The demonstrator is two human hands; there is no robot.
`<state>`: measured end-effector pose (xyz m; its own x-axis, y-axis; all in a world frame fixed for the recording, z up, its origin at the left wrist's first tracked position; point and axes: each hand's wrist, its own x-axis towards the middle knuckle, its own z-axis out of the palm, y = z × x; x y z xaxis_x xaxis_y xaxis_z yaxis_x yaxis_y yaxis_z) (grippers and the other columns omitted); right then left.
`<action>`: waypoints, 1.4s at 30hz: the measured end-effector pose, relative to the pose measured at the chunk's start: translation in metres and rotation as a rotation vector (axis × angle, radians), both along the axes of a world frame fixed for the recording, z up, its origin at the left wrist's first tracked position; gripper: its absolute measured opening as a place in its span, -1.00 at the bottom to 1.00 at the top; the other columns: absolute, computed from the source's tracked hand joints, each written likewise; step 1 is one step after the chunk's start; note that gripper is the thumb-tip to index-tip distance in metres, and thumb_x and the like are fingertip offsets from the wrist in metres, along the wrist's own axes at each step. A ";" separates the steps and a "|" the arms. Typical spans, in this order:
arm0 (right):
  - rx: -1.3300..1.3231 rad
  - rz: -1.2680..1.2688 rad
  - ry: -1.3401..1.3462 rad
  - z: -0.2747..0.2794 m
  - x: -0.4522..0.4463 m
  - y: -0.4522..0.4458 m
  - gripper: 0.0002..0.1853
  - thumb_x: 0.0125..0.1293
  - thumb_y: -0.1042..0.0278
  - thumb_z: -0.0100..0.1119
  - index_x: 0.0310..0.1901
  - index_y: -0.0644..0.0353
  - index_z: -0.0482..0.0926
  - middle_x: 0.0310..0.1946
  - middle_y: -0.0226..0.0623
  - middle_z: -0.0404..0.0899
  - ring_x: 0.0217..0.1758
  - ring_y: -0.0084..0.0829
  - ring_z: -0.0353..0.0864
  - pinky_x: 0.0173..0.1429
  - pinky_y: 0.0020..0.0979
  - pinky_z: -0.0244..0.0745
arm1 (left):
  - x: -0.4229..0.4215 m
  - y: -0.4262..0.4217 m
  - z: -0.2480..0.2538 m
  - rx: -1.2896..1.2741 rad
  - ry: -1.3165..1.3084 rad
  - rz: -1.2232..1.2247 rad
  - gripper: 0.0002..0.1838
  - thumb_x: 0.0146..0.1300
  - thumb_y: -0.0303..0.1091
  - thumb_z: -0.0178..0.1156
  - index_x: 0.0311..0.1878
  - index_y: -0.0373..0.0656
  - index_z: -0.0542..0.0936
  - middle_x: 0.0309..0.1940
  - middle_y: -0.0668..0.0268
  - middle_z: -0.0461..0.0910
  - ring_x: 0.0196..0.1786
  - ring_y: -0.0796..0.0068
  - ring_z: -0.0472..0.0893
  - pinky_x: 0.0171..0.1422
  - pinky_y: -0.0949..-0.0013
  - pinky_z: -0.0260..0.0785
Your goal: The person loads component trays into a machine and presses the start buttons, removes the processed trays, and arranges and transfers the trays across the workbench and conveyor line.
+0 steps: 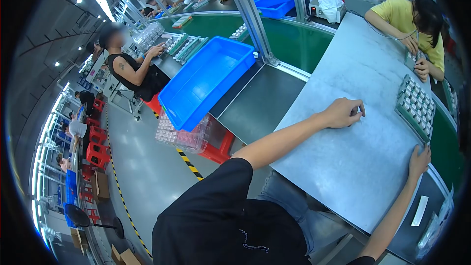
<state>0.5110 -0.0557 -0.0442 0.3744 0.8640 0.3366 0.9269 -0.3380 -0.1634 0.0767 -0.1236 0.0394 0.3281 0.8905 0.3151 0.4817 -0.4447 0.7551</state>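
Observation:
My left hand (345, 113) rests over the grey metal tabletop (324, 162) with its fingers loosely curled, and I see nothing in it. At the right edge of the table, my right hand (419, 161) is at the near end of a green tray (416, 108). Its fingers are against the tray's lower corner and seem to grip it; the fingertips are partly hidden. Rows of small white pieces fill the tray, too small to name. The tray lies tilted in view along the table's right side.
Across the table a co-worker in yellow (400, 14) handles small parts. An empty blue bin (208, 83) stands to the left, by a metal post (255, 19). A white strip (419, 211) and clear plastic bag (436, 225) lie at lower right. A green conveyor belt (299, 39) runs behind.

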 end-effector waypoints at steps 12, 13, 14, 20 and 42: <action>0.148 0.027 0.115 -0.007 0.003 0.000 -0.30 0.42 -0.03 0.11 0.53 -0.02 0.24 0.46 -0.14 0.35 0.52 -0.01 0.28 0.46 0.19 0.15 | 0.000 0.000 0.000 -0.009 0.011 -0.001 -0.88 0.33 -0.39 0.15 -0.13 -0.11 0.62 -0.64 0.33 0.54 -0.53 0.40 0.54 -0.34 0.27 0.34; 0.150 0.042 0.111 -0.008 0.005 0.000 -0.30 0.42 -0.02 0.11 0.54 -0.05 0.23 0.46 -0.14 0.34 0.52 0.00 0.27 0.46 0.19 0.15 | 0.000 0.000 0.000 -0.010 0.010 -0.004 -0.88 0.33 -0.39 0.15 -0.13 -0.11 0.62 -0.64 0.33 0.54 -0.53 0.40 0.54 -0.34 0.27 0.34; 0.149 0.039 0.109 -0.006 0.004 -0.002 -0.30 0.42 -0.02 0.11 0.54 -0.05 0.23 0.46 -0.14 0.34 0.52 0.00 0.27 0.46 0.19 0.15 | 0.000 0.001 0.000 0.004 0.019 -0.007 -0.88 0.33 -0.38 0.15 -0.13 -0.11 0.62 -0.64 0.33 0.55 -0.53 0.40 0.54 -0.34 0.27 0.34; 0.147 0.011 0.083 -0.002 -0.004 -0.004 -0.32 0.44 -0.01 0.09 0.54 -0.08 0.22 0.47 -0.13 0.33 0.52 -0.01 0.27 0.46 0.19 0.15 | 0.001 -0.001 0.000 0.014 0.016 0.008 -0.88 0.33 -0.39 0.15 -0.13 -0.12 0.62 -0.64 0.33 0.56 -0.53 0.41 0.54 -0.34 0.28 0.34; 0.124 0.019 0.070 0.000 -0.004 -0.005 -0.33 0.44 -0.01 0.11 0.51 0.03 0.27 0.47 -0.15 0.34 0.53 -0.04 0.27 0.47 0.17 0.16 | 0.001 0.001 -0.001 0.028 0.008 -0.001 -0.89 0.32 -0.40 0.15 -0.15 -0.15 0.63 -0.64 0.33 0.58 -0.54 0.41 0.55 -0.34 0.29 0.35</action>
<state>0.5075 -0.0606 -0.0441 0.3849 0.8245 0.4147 0.9176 -0.2938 -0.2677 0.0777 -0.1226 0.0384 0.3313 0.8812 0.3374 0.4875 -0.4660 0.7384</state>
